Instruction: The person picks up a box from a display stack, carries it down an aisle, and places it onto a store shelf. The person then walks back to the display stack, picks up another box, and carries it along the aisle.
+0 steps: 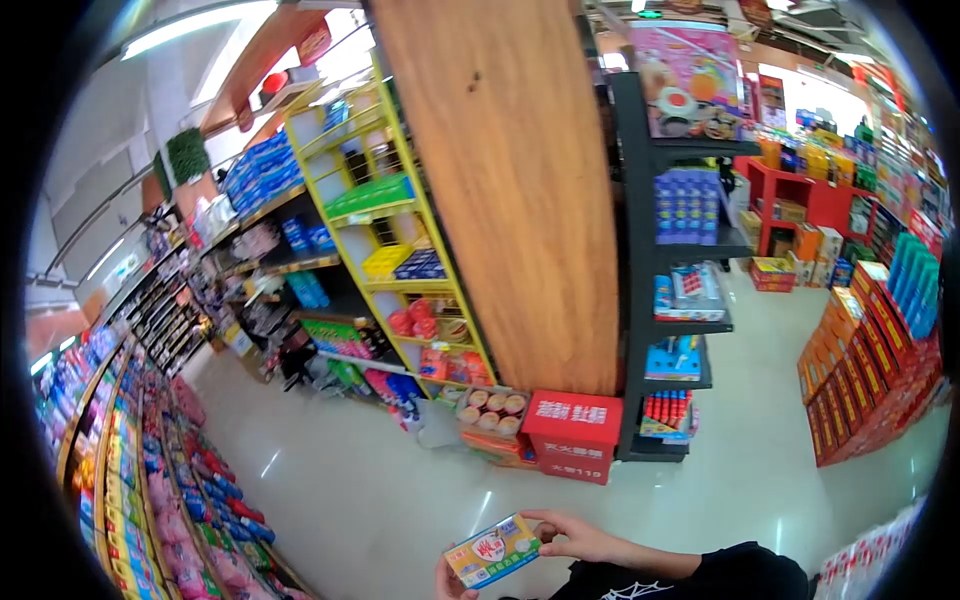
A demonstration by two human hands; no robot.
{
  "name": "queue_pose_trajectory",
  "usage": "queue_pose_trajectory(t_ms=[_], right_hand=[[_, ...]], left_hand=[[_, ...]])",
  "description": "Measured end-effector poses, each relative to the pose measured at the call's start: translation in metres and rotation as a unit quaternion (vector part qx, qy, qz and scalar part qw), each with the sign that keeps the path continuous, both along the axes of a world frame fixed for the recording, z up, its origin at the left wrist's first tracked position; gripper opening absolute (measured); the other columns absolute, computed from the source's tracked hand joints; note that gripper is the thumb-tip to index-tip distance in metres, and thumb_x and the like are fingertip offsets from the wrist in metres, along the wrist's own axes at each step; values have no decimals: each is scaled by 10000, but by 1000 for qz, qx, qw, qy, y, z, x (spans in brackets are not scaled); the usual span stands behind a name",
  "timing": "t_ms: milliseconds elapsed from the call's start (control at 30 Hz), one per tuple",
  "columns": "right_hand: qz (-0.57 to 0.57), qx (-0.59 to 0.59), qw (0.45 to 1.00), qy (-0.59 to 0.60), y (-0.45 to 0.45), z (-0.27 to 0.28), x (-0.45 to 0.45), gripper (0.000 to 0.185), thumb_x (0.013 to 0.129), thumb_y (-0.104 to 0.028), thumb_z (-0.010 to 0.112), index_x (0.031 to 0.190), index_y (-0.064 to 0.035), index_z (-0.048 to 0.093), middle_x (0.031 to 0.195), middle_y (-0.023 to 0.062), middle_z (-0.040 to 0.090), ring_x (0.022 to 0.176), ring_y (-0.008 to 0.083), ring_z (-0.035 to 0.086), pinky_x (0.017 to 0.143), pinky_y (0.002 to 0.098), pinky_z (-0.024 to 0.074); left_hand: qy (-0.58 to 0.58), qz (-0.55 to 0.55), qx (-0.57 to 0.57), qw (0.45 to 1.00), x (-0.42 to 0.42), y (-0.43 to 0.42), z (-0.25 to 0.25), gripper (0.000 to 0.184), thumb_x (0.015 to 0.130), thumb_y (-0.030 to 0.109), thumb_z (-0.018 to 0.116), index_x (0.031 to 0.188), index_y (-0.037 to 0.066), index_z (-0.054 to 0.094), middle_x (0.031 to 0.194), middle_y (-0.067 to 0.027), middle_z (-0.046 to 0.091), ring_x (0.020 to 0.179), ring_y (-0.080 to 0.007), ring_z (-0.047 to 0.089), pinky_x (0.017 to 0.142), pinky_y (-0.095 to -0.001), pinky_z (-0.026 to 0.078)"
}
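Note:
A small yellow and blue box (491, 552) with printed characters is held up near the bottom centre, its broad face toward the camera. My left hand (450, 582) grips the lower left end, partly cut off by the frame's bottom edge. At the upper right end, my right hand (565, 534) holds the box between thumb and fingers. The forearm of that hand runs right to a black sleeve.
A wooden pillar (510, 200) stands ahead, with a red box (572, 435) at its foot. Stocked shelves (130, 470) line the left. A dark rack (632, 260) flanks the pillar; stacked red cartons (860, 385) are at the right.

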State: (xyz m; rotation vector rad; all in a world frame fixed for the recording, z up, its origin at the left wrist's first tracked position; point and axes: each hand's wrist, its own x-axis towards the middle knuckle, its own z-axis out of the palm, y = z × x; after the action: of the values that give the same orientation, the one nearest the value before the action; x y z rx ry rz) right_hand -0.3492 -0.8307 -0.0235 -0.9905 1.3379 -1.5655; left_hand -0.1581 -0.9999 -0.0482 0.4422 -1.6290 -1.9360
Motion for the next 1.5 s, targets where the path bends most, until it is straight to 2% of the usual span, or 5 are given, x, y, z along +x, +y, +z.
queue_pose_trajectory(t_ms=[433, 633, 933, 1233, 1500], right_hand=[[14, -84, 985, -150, 137, -17, 10, 680, 875, -207, 644, 1442, -98, 284, 866, 31, 492, 830, 124, 493, 793, 278, 417], [15, -139, 975, -171, 198, -37, 38, 738, 860, -292, 672, 1445, -87, 271, 974, 52, 529, 929, 134, 500, 879, 314, 403], [-12, -16, 974, -227, 306, -104, 99, 779, 820, -410, 692, 1427, -75, 336, 1274, 166, 535, 1187, 241, 499, 1017, 363, 377], [121, 13, 977, -177, 342, -39, 61, 564, 894, -362, 632, 1283, -6, 431, 1187, 87, 547, 1110, 150, 503, 964, 289, 390], [72, -25, 983, -170, 407, -48, 2, 548, 876, -399, 639, 1244, -48, 436, 1172, 58, 552, 1115, 136, 497, 968, 282, 367]], left_hand=[[-65, 61, 0, 996, 14, 164, 9, 685, 782, -77, 479, 1431, -49, 261, 1397, -155, 409, 1288, -264, 411, 1089, -382, 315], [-64, 0, 22, 998, 44, 213, 1, 773, 750, -37, 607, 1434, -31, 246, 1389, -134, 416, 1295, -248, 404, 1083, -373, 324], [-64, -52, 123, 989, 102, 321, -44, 756, 793, -21, 667, 1430, -6, 261, 1376, -130, 441, 1280, -242, 427, 1063, -386, 352], [-117, 16, 108, 987, 97, 367, -3, 741, 806, -22, 668, 1436, 3, 279, 1373, -127, 447, 1267, -226, 440, 1063, -355, 355], [-97, -12, 88, 991, 26, 427, 6, 739, 793, 56, 703, 1417, -4, 312, 1363, -123, 458, 1256, -224, 443, 1070, -346, 342]])
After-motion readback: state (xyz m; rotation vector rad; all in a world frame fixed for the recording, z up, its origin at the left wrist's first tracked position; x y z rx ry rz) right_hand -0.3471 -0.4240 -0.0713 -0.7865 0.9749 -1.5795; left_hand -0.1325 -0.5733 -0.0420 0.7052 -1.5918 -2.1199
